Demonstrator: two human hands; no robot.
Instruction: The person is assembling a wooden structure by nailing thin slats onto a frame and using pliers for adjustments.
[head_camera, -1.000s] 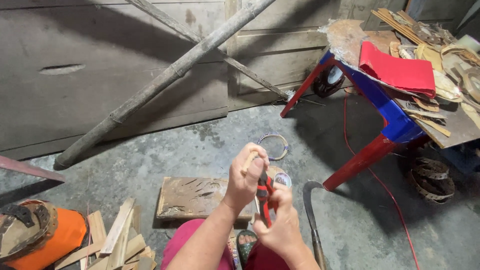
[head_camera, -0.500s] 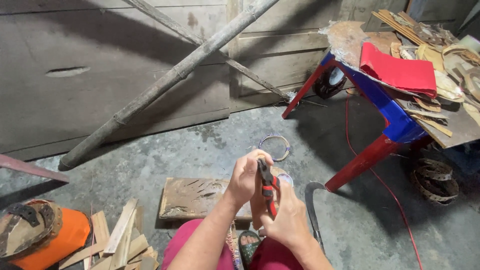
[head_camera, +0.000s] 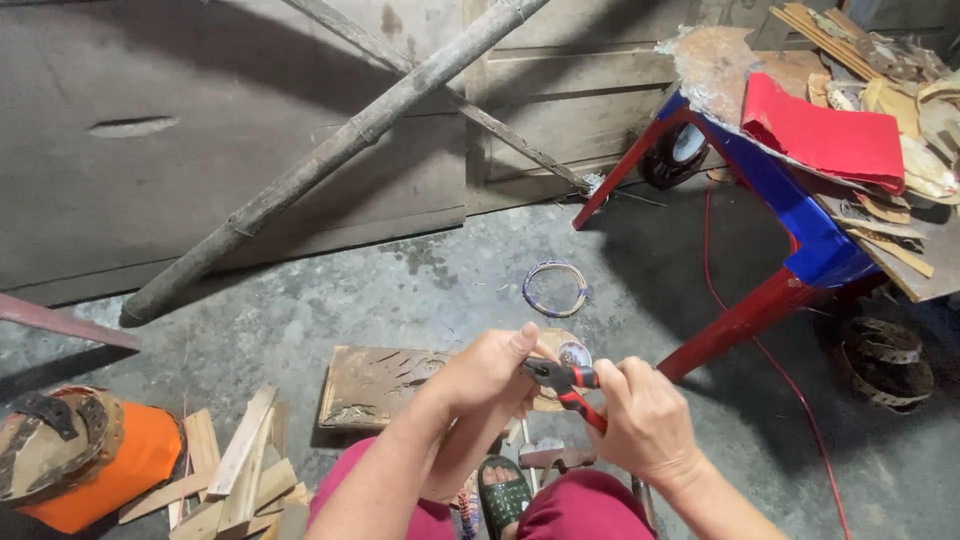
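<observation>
Pliers (head_camera: 572, 385), one pair, red-black handles: held between both hands above knees. Right hand (head_camera: 645, 425) fingers wrapped round handles. Left hand (head_camera: 485, 372) fingers curled at pliers' nose; what they pinch, cannot tell. One wire ring (head_camera: 555, 288) on floor beyond. One wooden slab (head_camera: 375, 385) alongside. One red-blue bench (head_camera: 800, 235) right.

The pliers (head_camera: 572, 385) had red-and-black handles, the table (head_camera: 800, 235) was blue with red legs, the cloth (head_camera: 825, 135) red, and the bucket (head_camera: 140, 460) orange.

Bare forearms, magenta trousers (head_camera: 570, 505), and a green sandal (head_camera: 503, 490).
</observation>
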